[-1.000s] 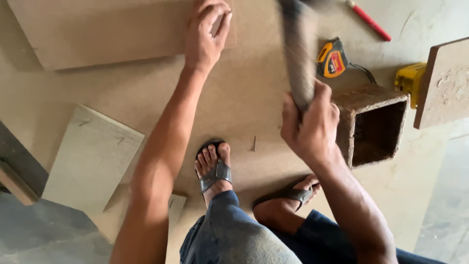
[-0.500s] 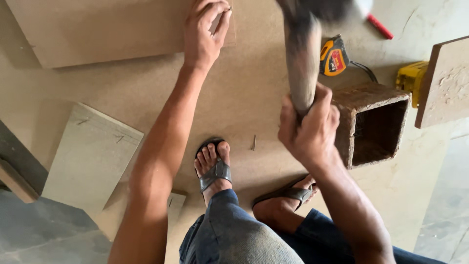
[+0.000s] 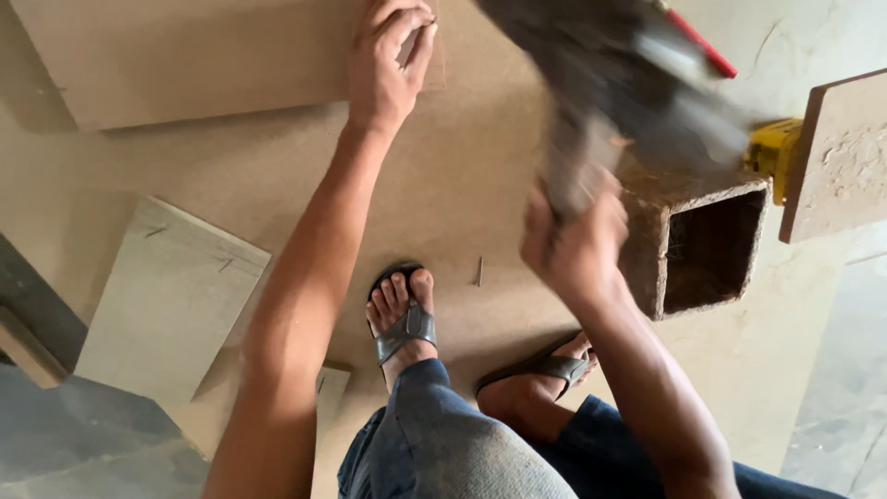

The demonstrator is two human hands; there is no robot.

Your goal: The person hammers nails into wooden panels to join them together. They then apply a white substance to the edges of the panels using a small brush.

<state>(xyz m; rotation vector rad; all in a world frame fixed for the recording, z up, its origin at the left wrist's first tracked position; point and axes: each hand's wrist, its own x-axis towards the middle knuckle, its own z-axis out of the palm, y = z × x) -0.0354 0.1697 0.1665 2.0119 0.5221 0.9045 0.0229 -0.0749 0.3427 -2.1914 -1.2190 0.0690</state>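
Observation:
My left hand (image 3: 390,55) rests at the edge of a flat brown board (image 3: 203,55) at the top, its fingertips pinching something small, likely a nail, too small to tell for sure. A hammer (image 3: 601,102), blurred by motion, is gripped by its handle in my right hand (image 3: 573,245), its head raised toward the camera at the upper right. Both hands are above a large fibreboard sheet (image 3: 462,185) on the floor.
An open-ended wooden box (image 3: 702,245) lies right of my right hand. A yellow tool (image 3: 771,148), a red pencil (image 3: 707,46) and a board piece (image 3: 845,157) are at the right. A loose nail (image 3: 479,271) lies by my sandalled feet (image 3: 404,319). A pale panel (image 3: 171,296) sits at left.
The hammer has swung up and toward the camera, now hiding the tape measure seen earlier. My right hand rose with it. My left hand stays put on the board.

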